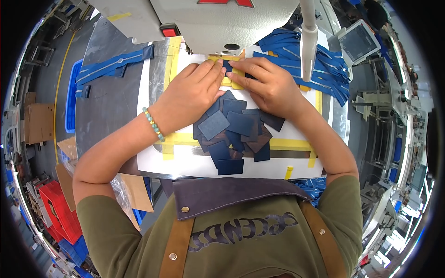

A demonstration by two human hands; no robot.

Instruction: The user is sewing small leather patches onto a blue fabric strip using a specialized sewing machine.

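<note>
Navy piece (227,66) sits pressed flat by left hand (192,88) and right hand (274,87), seemingly for alignment; each grip unclamped, fingertips down.

Shirt (241,259): one line of dark, curvy lettering (207,237) across the chest. Machine (222,28): red mark (226,2) on its pale housing (cut off by the view's upper edge). Screen (359,42): too small to read.

olive short-sleeved shirt (259,252), dark lettering (230,233) | purple-grey flap (232,191), brass snap (185,209) | brown straps (180,236), metal studs (173,256) | green-yellow beaded bracelet (153,124), left wrist (163,116)
</note>
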